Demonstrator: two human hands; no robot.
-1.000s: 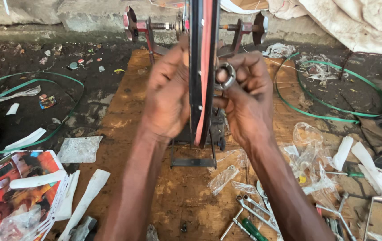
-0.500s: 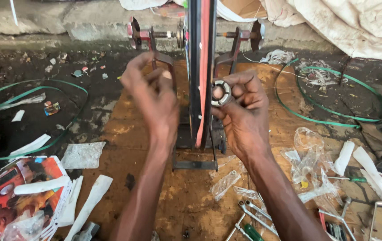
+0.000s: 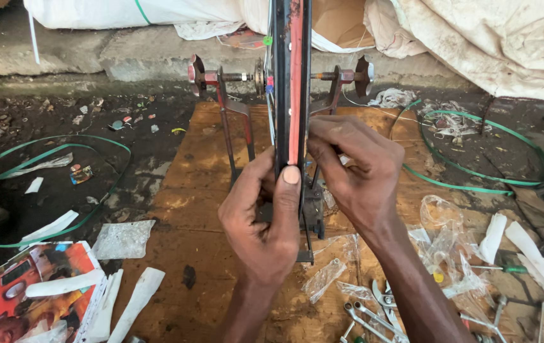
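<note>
Two hands grip the upright wheel rim (image 3: pixel 291 76) in its stand: left hand (image 3: pixel 262 222), right hand (image 3: pixel 354 168).

My left hand (image 3: pixel 265 222) now sits lower on the rim (image 3: pixel 291 89), thumb pressed flat on its edge, where half a second ago it was lifted clear to the left. My right hand (image 3: pixel 354 168) no longer shows the small metal ring; its fingers now curl against the rim's right side.
</note>
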